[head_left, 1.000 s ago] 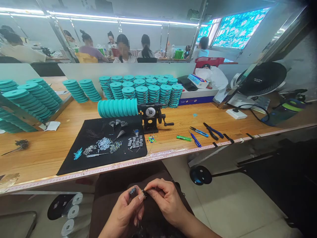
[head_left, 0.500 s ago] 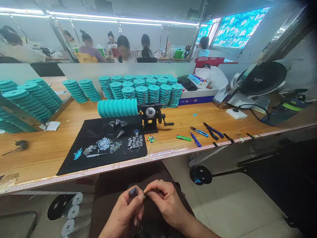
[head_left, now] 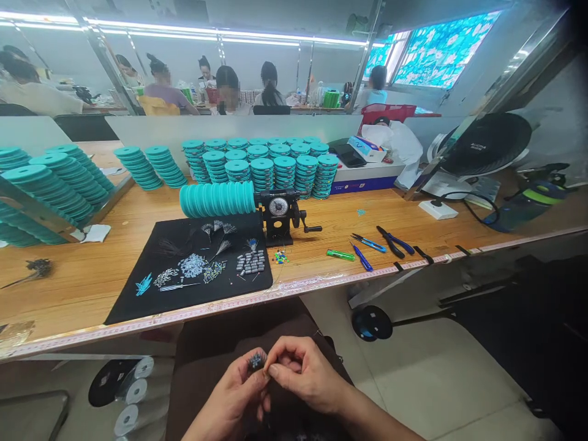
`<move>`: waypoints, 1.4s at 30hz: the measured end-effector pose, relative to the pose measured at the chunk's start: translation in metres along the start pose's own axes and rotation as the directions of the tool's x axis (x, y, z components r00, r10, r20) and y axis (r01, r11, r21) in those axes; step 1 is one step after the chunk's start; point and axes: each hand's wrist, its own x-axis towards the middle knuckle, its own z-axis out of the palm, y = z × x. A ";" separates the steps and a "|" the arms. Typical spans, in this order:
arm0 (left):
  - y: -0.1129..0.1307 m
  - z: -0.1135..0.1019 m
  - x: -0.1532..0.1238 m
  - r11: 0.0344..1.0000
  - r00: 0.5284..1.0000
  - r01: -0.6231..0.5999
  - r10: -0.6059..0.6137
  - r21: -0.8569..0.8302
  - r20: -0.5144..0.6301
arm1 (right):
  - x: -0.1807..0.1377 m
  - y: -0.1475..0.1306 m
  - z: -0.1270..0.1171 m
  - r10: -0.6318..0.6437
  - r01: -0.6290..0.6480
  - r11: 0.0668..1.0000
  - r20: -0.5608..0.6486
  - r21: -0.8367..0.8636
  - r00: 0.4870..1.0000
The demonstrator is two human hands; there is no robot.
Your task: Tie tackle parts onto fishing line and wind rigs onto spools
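Note:
Over my dark lap, my left hand is closed around a small bundle of thin strands with bluish tips, which pokes out above the thumb. My right hand pinches thumb against forefinger right at the left thumb tip. Whatever lies between those right fingertips is hidden. Beyond the hands, a black mat on the bench holds grey cylindrical pieces, pale blue bits, turquoise sticks and fanned bunches of fine strands.
A black hand-cranked winder with a dial carries a row of turquoise spools. More spools are stacked behind. Pliers, blue snips, a blue pointed tool and a green tube lie right. Co-workers sit beyond the partition.
The bundle's tips have shifted slightly right and down, closer to my right fingers. My right fingers now cover the spot at the left thumb tip where a small piece showed before.

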 end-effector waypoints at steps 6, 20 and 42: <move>0.010 0.004 -0.003 0.945 0.976 -0.185 0.209 0.271 -0.063 | 0.003 0.007 0.015 0.070 -0.011 0.969 -0.235 0.245 0.969; 0.005 0.003 0.000 0.936 0.930 -0.345 0.350 0.066 -0.113 | 0.002 0.006 0.025 0.018 0.039 0.980 -0.278 0.197 0.960; 0.011 -0.004 -0.004 0.613 0.838 -0.238 0.522 0.753 -0.159 | -0.002 0.003 0.023 -0.035 0.024 0.998 -0.216 -0.056 0.976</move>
